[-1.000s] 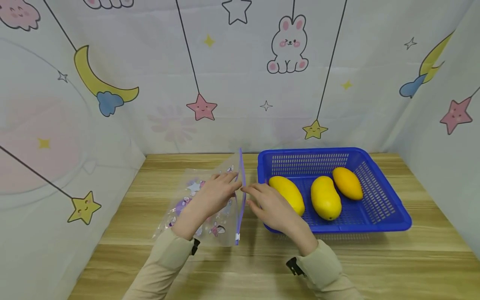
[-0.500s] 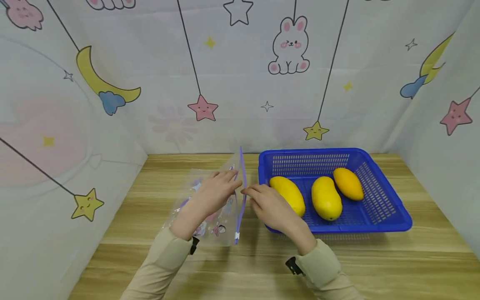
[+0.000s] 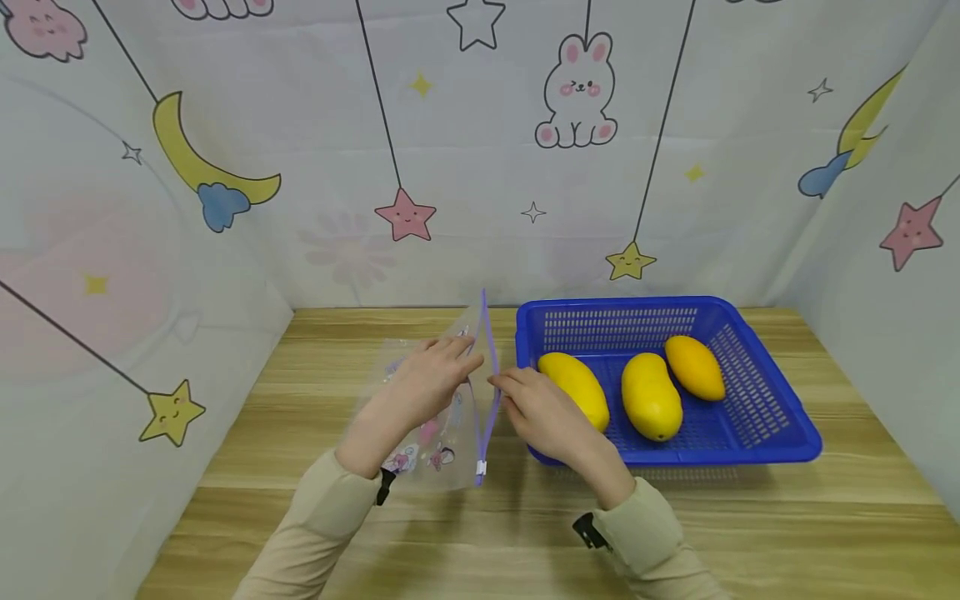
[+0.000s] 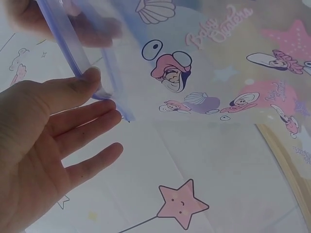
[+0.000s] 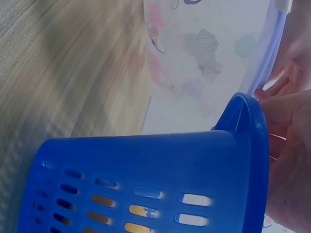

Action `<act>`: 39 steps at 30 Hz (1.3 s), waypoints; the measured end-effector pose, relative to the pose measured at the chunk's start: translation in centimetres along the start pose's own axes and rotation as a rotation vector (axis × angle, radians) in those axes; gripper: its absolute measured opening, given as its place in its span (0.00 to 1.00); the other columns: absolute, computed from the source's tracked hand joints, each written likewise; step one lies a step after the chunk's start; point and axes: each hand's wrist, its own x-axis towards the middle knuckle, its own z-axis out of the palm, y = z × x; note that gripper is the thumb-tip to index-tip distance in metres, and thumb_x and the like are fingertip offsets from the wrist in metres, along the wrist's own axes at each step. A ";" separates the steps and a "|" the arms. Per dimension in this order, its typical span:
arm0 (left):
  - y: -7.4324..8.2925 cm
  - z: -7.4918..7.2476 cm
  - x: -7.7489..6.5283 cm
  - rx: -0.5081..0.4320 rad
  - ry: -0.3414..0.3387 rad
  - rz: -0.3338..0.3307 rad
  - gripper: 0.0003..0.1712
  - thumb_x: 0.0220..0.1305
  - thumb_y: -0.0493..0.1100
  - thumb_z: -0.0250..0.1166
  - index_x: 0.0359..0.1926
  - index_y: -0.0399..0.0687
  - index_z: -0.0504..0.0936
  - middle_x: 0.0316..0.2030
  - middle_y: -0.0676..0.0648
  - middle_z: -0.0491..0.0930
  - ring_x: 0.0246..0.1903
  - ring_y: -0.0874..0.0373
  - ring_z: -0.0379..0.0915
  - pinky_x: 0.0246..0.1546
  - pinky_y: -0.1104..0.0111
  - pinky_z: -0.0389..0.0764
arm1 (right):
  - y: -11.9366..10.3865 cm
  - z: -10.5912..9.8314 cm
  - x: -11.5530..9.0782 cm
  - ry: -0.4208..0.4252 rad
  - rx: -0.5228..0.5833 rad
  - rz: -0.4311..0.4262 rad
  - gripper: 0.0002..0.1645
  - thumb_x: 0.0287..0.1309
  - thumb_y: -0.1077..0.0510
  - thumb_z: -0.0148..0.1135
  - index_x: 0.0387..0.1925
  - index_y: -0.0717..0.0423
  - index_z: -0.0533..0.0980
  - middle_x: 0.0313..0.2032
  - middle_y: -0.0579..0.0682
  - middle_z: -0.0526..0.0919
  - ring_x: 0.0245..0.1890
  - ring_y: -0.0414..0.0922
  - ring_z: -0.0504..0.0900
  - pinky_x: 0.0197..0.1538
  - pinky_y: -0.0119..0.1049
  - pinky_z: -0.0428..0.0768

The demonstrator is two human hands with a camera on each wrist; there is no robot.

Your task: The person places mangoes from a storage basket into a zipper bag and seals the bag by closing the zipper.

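Observation:
A clear zip bag (image 3: 453, 450) with cartoon shell prints is held up on edge, its purple zip mouth (image 3: 496, 398) facing right and parted. My left hand (image 3: 423, 383) pinches one lip of the mouth between thumb and fingers, with the other fingers spread in the left wrist view. Opposite it, my right hand (image 3: 543, 412) pinches the other lip with its fingertips, close beside the basket's left wall. The white slider (image 3: 482, 468) sits at the near end of the zip. Nothing shows inside the bag.
A blue plastic basket (image 3: 675, 457) stands right of the bag. In it lie three yellow mangoes, one at the left (image 3: 577, 387), one in the middle (image 3: 651, 398), one at the back right (image 3: 695, 367). A printed curtain (image 3: 480, 150) closes off the wooden table's back.
The two lips of the bag have drawn further apart, so the mouth gapes wider. My right hand has shifted slightly right; the basket and mangoes have stayed put.

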 end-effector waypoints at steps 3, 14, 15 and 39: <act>-0.1 -0.3 0.1 -0.004 0.001 0.004 0.14 0.58 0.35 0.69 0.46 0.48 0.79 0.55 0.42 0.78 0.54 0.47 0.78 0.52 0.55 0.82 | 0.1 -0.1 0.0 0.009 0.002 -0.008 0.18 0.62 0.65 0.58 0.54 0.60 0.77 0.50 0.55 0.82 0.50 0.51 0.81 0.56 0.44 0.80; -0.8 -1.0 0.5 -0.072 0.034 0.029 0.08 0.59 0.38 0.68 0.38 0.48 0.77 0.54 0.42 0.80 0.53 0.48 0.79 0.48 0.56 0.83 | 0.5 -0.3 0.0 0.076 0.019 -0.042 0.19 0.56 0.69 0.60 0.51 0.60 0.79 0.48 0.53 0.84 0.46 0.50 0.82 0.52 0.43 0.82; -0.9 -1.0 0.6 -0.092 0.031 0.028 0.08 0.59 0.38 0.68 0.38 0.48 0.77 0.54 0.42 0.80 0.53 0.48 0.79 0.47 0.56 0.84 | 0.5 -0.3 0.0 0.082 0.024 -0.044 0.19 0.56 0.69 0.61 0.50 0.60 0.79 0.48 0.53 0.84 0.46 0.50 0.82 0.52 0.43 0.81; -2.5 -2.2 0.7 -0.370 0.059 0.059 0.05 0.62 0.40 0.65 0.36 0.49 0.75 0.29 0.53 0.81 0.18 0.64 0.68 0.20 0.75 0.71 | 1.1 -0.7 -0.5 0.156 0.046 -0.037 0.18 0.54 0.67 0.63 0.48 0.58 0.80 0.43 0.51 0.85 0.41 0.46 0.83 0.46 0.39 0.83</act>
